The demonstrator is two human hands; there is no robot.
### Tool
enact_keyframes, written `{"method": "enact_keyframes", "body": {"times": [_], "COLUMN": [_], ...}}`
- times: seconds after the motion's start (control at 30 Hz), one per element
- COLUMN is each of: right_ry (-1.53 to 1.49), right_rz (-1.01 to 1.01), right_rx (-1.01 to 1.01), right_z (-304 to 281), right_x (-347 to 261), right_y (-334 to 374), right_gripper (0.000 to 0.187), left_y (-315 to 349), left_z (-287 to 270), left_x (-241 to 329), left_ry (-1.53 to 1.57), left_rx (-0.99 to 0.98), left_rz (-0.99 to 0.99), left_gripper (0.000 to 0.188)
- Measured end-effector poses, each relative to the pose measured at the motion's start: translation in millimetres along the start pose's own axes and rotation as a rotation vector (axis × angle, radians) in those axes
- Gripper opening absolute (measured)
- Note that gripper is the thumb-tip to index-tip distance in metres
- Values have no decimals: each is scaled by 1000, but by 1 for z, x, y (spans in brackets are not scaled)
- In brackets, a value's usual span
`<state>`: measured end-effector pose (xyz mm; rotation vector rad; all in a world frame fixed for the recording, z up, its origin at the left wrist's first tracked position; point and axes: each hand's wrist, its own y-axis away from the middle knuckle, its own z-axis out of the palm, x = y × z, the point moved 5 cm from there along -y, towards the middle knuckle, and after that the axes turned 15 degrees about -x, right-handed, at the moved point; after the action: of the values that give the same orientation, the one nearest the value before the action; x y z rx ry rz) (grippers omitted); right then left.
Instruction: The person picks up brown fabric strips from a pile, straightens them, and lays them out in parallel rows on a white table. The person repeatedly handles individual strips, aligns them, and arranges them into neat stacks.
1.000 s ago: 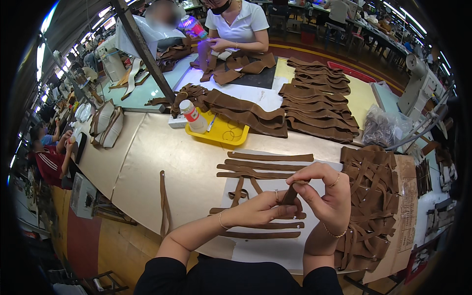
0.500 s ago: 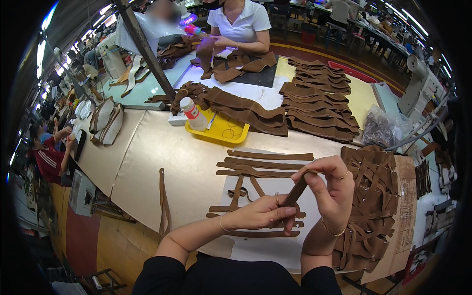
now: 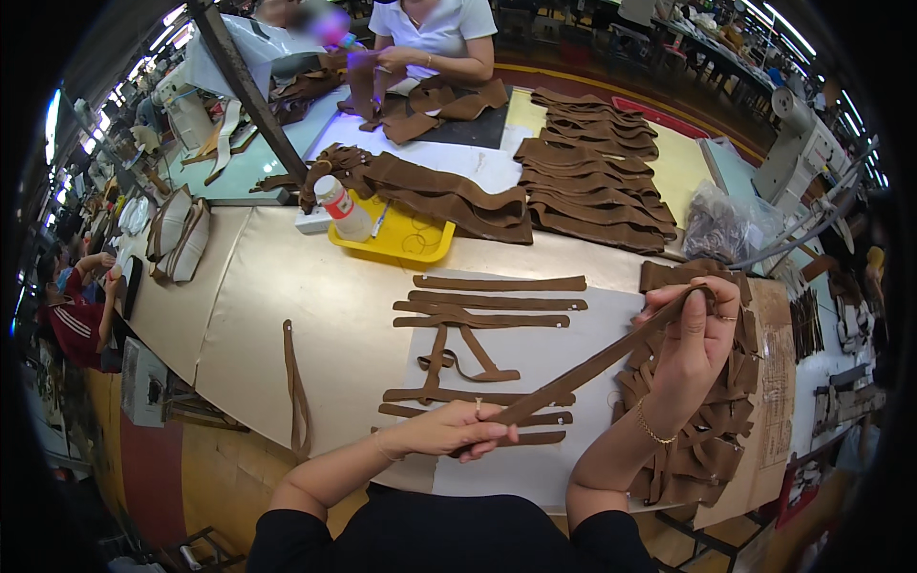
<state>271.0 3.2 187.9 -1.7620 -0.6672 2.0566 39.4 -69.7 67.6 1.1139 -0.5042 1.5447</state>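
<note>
A brown strap [image 3: 597,368] is stretched slantwise between my hands. My left hand [image 3: 449,430] pinches its lower end, low over the white paper [image 3: 611,325]. Up and to the right, my right hand [image 3: 702,320] grips the other end, above a heap of brown straps [image 3: 688,449]. On the paper lie several flat brown strips [image 3: 501,284] in rows, partly covered by my left hand and the held strap. Among them a strip with a curled loop [image 3: 439,363] crosses between the rows. One more folded strap [image 3: 294,392] lies alone on the table to the left.
Beyond the paper stands a yellow tray [image 3: 401,250] with a bottle [image 3: 342,207] and rubber bands. Long brown pieces [image 3: 592,196] are stacked at the back right, beside a plastic bag [image 3: 731,224]. Across the table a person in white [image 3: 435,43] handles brown pieces.
My hands have drawn apart, the right going up and right, the left slightly down and left. The strap, bent between them before, is now pulled straight. The whole view has shifted slightly.
</note>
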Motion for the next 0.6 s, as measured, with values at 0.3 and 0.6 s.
{"method": "enact_keyframes", "body": {"times": [0.3, 0.6], "right_ry": [-133, -147], "right_rz": [307, 626], "right_rx": [126, 210], "right_z": [-38, -47], "right_x": [48, 128], "right_y": [64, 116], "right_gripper": [12, 23], "left_y": [70, 102], "left_z": [-45, -129], "left_x": [-35, -38], "left_ry": [19, -70], "left_rx": [349, 692], "left_rz": [-157, -18], "left_gripper": [26, 23]}}
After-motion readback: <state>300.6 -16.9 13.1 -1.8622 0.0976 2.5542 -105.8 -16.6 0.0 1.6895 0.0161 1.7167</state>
